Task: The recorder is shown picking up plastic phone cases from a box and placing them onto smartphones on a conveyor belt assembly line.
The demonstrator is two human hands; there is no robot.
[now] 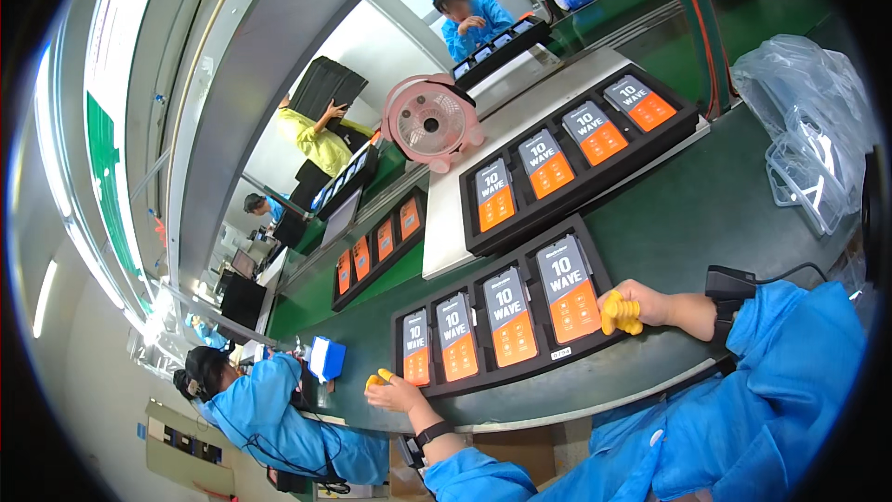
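Note:
A black tray [562, 353] lies on the green bench in front of me, with several flat phone-shaped pieces [510, 316] in its slots, printed grey above and orange below. At the tray's lower left corner is my left hand [398, 395], its fingers loosely bent and a little apart with nothing seen between them. Yellow covers sit on the fingertips of both hands. My right hand [641, 305] is beside the tray's right end, fingers curled and pressed together over its edge. Whatever those fingers hold, if anything, is hidden.
Beyond lies a second black tray [595, 176] of similar pieces on a white board, and a smaller tray [365, 265] with orange ones. A pink fan [431, 121] stands behind. Clear plastic bags [806, 121] lie at right. A co-worker in blue [288, 414] sits left by a blue box [326, 359].

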